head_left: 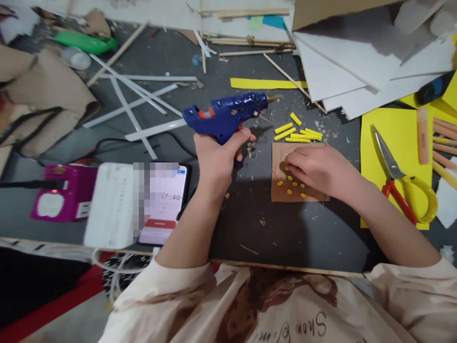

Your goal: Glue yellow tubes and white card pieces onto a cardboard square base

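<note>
My left hand [218,157] is wrapped round the handle of a blue glue gun [228,112], whose nozzle points right above the grey table. My right hand [316,169] rests on a small brown cardboard square [282,193], fingertips pinched at a little yellow roll standing on it. Several short yellow paper rolls [293,183] stand upright on the card along a red drawn line. More yellow rolls [298,133] lie loose on the table just beyond the card.
A phone [164,202] leans on a white box [109,205] at the left, beside a magenta box [64,197]. Red-and-yellow scissors [403,178] lie on yellow paper [389,138] at right. White strips [143,105], wooden sticks and white sheets [357,71] fill the back.
</note>
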Demonstrator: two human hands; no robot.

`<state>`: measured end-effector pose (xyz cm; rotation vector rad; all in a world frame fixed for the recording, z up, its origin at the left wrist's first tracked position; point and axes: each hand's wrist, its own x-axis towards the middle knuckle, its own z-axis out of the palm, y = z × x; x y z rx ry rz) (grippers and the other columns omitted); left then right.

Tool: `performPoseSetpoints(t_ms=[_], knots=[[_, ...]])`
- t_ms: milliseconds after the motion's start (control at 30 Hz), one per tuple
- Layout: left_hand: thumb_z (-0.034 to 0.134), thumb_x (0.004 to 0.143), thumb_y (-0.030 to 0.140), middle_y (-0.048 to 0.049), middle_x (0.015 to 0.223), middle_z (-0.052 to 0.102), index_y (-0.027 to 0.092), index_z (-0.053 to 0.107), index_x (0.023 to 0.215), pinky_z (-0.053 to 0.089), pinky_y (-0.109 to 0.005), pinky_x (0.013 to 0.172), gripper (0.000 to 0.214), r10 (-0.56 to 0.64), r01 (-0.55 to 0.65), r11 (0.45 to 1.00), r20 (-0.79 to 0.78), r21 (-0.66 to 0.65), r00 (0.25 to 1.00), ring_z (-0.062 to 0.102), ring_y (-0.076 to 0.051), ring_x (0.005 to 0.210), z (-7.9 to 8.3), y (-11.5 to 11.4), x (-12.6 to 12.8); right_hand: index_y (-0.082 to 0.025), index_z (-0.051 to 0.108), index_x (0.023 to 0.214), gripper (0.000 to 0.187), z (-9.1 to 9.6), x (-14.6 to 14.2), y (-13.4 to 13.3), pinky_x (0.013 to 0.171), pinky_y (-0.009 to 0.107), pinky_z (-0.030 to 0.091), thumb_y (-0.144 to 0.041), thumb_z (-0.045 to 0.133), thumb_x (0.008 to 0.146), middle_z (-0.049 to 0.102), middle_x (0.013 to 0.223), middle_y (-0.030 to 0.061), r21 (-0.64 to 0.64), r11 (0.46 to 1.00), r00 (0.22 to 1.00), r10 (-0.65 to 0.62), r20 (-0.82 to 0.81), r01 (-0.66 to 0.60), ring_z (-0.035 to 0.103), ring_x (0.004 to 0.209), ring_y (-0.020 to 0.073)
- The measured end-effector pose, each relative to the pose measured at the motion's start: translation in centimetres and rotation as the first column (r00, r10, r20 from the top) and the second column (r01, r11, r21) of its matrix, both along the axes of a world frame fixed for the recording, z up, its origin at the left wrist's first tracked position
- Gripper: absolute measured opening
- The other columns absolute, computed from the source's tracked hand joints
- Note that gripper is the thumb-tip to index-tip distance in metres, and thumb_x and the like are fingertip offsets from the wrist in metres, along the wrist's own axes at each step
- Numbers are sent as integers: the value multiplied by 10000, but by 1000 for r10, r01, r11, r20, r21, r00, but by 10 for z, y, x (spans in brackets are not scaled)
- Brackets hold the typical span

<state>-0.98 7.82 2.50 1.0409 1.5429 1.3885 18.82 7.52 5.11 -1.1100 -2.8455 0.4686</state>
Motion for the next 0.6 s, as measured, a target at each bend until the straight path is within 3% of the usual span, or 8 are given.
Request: performPoseSetpoints(t_ms=[200, 367, 600], knots=[[710, 622, 234, 16, 585, 665, 195, 596, 639, 262, -246, 349, 122, 14, -15, 1000, 34, 11, 999, 389, -58, 347, 1, 1, 0, -195, 710, 853, 185, 12, -11, 5, 551, 309, 272, -166, 532, 892, 734, 886, 60, -127, 992, 995, -3, 103, 16, 644, 774, 210], [716, 601, 221, 6, 576, 673, 180, 617, 629, 246, -232, 339, 111, 28, -30, 999, 61, 32, 998, 386, -50, 331, 1, 0, 1, -177, 699, 947, 283, 20, -7, 6, 654, 283, 352, -231, 422, 971, 736, 1037, 64, -268, 963, 999, -35, 23, 40, 657, 945, 204], [718, 614, 219, 16, 578, 668, 190, 595, 627, 250, -221, 336, 127, 14, -16, 999, 49, 36, 999, 378, -45, 330, -1, 1, -1, -163, 646, 898, 284, 22, -2, 9, 643, 281, 321, -240, 384, 976, 721, 969, 77, -269, 958, 995, -90, 42, 98, 630, 825, 186]])
